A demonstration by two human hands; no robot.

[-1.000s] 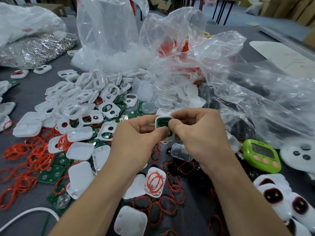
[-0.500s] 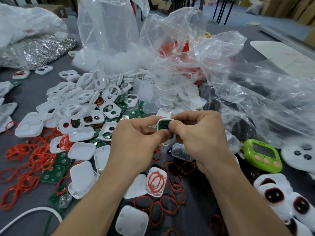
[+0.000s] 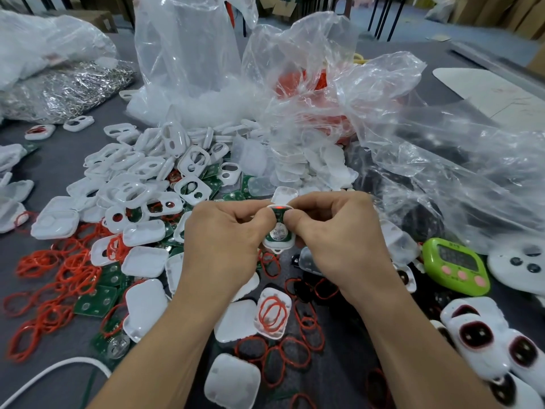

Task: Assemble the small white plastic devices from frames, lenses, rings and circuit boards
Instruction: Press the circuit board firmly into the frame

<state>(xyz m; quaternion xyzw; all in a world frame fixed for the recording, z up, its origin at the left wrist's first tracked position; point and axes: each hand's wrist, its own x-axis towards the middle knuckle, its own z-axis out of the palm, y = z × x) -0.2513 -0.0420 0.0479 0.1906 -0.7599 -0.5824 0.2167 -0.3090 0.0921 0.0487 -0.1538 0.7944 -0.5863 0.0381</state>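
Left hand (image 3: 224, 240) and right hand (image 3: 336, 240) both pinch one white frame (image 3: 278, 248) with a green board (image 3: 278, 233) inside — red rings (image 3: 59, 270) lie at eight o'clock.

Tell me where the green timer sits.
In the head view the green timer lies at the right, just beyond the right hand that pinches the device, with a white disc on its far right side.

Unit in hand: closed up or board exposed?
Exposed. The green circuit board shows inside the white frame, with no cover over it; left hand and right hand pinch it.
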